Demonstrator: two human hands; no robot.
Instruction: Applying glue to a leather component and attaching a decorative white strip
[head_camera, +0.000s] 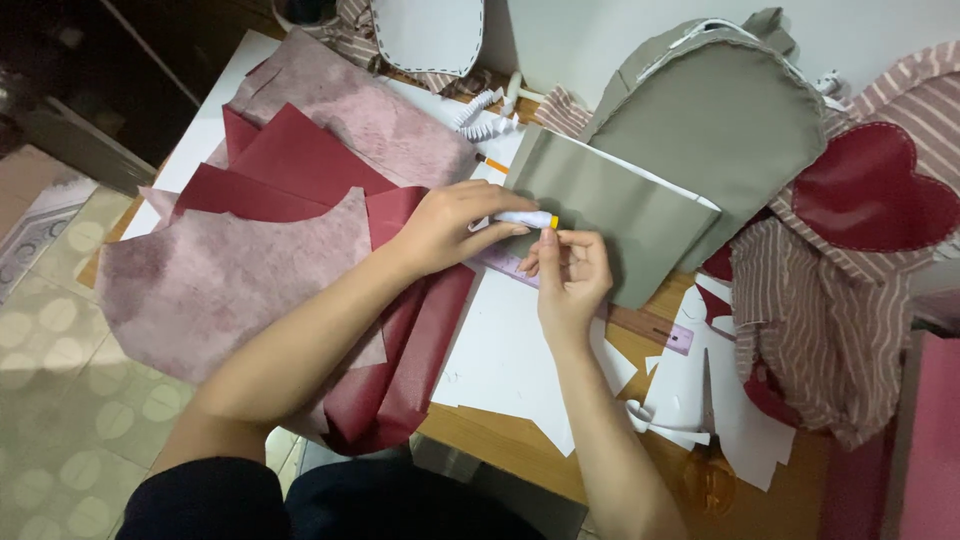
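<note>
My left hand (447, 228) grips a small white stick-shaped tube (525, 218) with a yellow end, held level over the table. Right beside that yellow end, my right hand (571, 272) has its fingertips pinched together; whether it holds a cap is too small to tell. Both hands hover over a pink translucent ruler (655, 328) and the lower edge of a grey-green folded sheet (610, 215). White paper (505, 360) lies under my wrists.
Dark red and mottled pink sheets (250, 250) cover the table's left. A grey-green bag panel (715, 120) lies at the back, with a red heart piece (870, 190) on striped fabric (810, 310) at the right. Scissors (708, 440) rest near the front edge among paper scraps.
</note>
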